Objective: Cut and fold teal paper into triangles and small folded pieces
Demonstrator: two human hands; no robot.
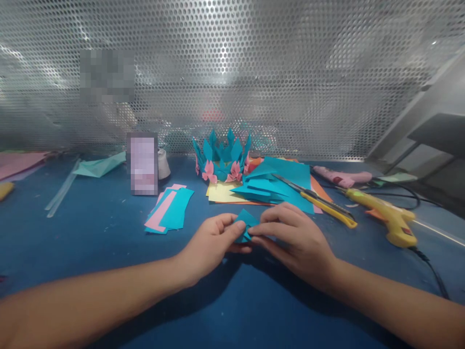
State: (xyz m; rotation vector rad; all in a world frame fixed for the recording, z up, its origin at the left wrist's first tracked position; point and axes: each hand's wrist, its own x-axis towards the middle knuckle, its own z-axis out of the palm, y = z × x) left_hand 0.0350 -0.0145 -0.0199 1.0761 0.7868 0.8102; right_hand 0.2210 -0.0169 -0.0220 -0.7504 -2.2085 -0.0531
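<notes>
A small folded blue paper piece (246, 219) is between my two hands, above the front middle of the blue table (109, 252). My left hand (216, 237) pinches it from the left, thumb on top and fingers beneath. From the right, the fingertips of my right hand (296, 237) are closed on its right edge. Behind my hands stands a blue folded-paper crown (222, 157) with pink paper flowers around its base. Beside it, blue sheets (286, 169) lie piled over yellow and orange paper.
Left of my hands lie blue and pink strips (176, 208), with a phone (142, 165) standing behind. A yellow cutter (327, 206) and scissors rest on the sheets' right side. Further right are a yellow glue gun (390, 218) and a pink glue gun (343, 176), with cables.
</notes>
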